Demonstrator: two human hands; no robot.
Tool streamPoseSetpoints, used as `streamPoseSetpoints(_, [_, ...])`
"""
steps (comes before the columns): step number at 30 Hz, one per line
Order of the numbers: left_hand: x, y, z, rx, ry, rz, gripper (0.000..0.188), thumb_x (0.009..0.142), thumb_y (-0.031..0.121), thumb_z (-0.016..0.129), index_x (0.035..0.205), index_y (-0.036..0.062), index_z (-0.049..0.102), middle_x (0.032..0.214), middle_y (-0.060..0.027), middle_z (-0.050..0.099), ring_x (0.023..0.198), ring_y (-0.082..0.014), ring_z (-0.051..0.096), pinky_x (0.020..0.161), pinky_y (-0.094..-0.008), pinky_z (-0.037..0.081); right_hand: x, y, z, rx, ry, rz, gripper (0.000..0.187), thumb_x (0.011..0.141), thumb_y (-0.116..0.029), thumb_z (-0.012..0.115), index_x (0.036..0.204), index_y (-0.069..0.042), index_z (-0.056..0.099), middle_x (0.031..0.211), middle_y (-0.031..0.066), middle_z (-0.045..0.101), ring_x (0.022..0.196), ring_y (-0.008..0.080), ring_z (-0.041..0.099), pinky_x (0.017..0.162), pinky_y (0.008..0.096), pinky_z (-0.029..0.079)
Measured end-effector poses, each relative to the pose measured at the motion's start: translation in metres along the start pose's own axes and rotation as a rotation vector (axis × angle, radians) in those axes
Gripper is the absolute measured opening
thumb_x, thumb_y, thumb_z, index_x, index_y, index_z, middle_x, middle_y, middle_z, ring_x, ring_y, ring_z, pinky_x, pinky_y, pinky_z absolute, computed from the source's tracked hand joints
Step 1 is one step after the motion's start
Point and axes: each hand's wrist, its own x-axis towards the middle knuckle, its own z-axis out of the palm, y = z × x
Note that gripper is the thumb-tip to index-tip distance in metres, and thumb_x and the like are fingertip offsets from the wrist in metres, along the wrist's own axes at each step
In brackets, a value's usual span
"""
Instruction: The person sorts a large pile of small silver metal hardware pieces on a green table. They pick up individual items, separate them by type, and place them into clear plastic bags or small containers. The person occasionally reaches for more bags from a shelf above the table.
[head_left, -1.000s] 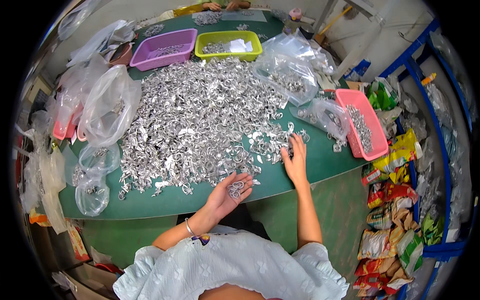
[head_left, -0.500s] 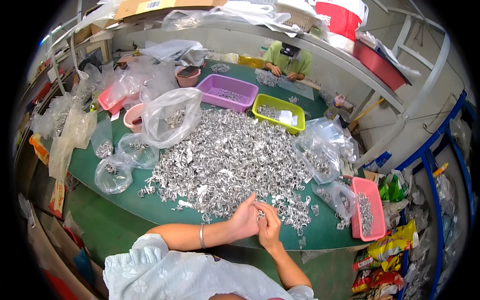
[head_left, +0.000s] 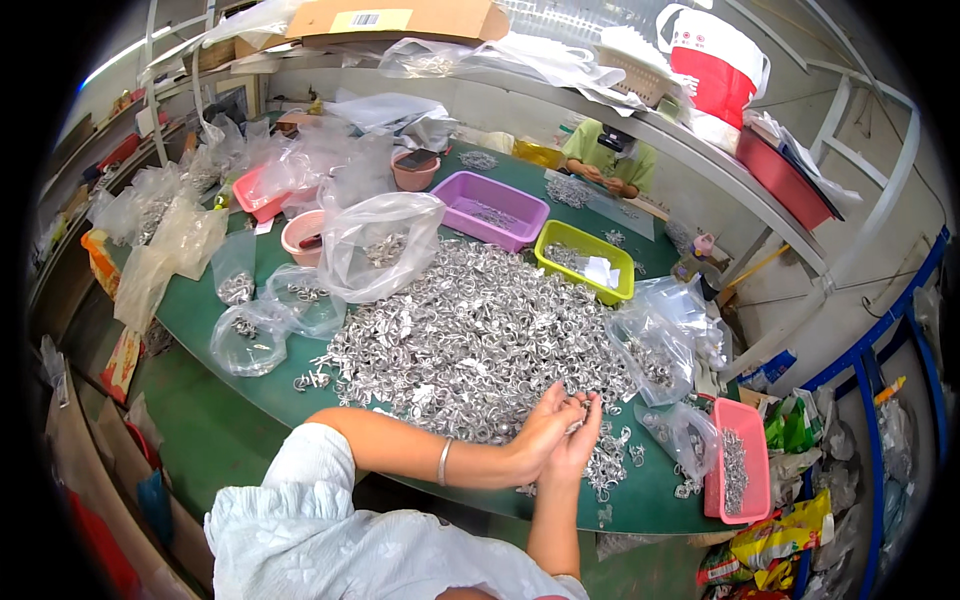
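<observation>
Silver metal pieces (head_left: 470,340) crowd both hands (head_left: 560,440) at table edge (head_left: 640,515).

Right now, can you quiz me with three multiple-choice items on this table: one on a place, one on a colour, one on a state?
1. Where are the hands?
A. over the near edge of the metal-piece pile
B. inside the purple tray
C. off the table

2. What colour is the tray with the white paper?
A. pink
B. yellow-green
C. blue

3. How are the hands?
A. spread apart
B. flat on the table
C. together, pinching small metal pieces

Key: A, they meet at the pile's near rim; B, its walls are yellow-green; C, fingertips touch around small pieces.
</observation>
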Motion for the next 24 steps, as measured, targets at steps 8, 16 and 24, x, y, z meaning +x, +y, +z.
streamPoseSetpoints(8, [0.08, 0.192, 0.015, 0.778, -0.066, 1.162, 0.048, 0.078, 0.001, 0.049, 0.126, -0.0003, 0.043, 0.125, -0.0118, 0.05, 0.109, -0.0197, 0.051, 0.091, -0.0309, 0.042, 0.004, -0.031, -0.032, 0.17, 0.125, 0.32, 0.021, 0.091, -0.02, 0.05, 0.099, -0.003, 0.058, 0.074, 0.0019, 0.048, 0.055, 0.0072, 0.04, 0.041, 0.0194, 0.033])
streamPoseSetpoints(16, [0.177, 0.432, 0.025, 1.83, 0.663, 1.468, 0.031, 0.076, 0.012, 0.06, 0.106, 0.0018, 0.062, 0.101, -0.0179, 0.063, 0.093, -0.0327, 0.061, 0.084, -0.037, 0.047, -0.015, -0.045, -0.052, 0.114, 0.064, 0.475, 0.024, 0.094, -0.026, 0.046, 0.083, -0.007, 0.053, 0.057, -0.0002, 0.034, 0.047, 0.0091, 0.031, 0.036, 0.0209, 0.025])
streamPoseSetpoints(24, [0.183, 0.356, 0.026, 1.433, 0.277, 2.211, 0.01, 0.077, 0.013, 0.061, 0.077, 0.0035, 0.059, 0.066, -0.0117, 0.055, 0.068, -0.0308, 0.057, 0.068, -0.039, 0.045, -0.02, -0.07, -0.071, -0.006, 0.041, 0.398, 0.029, 0.095, -0.029, 0.042, 0.085, -0.007, 0.056, 0.061, -0.0002, 0.037, 0.046, 0.0098, 0.03, 0.037, 0.0226, 0.026])
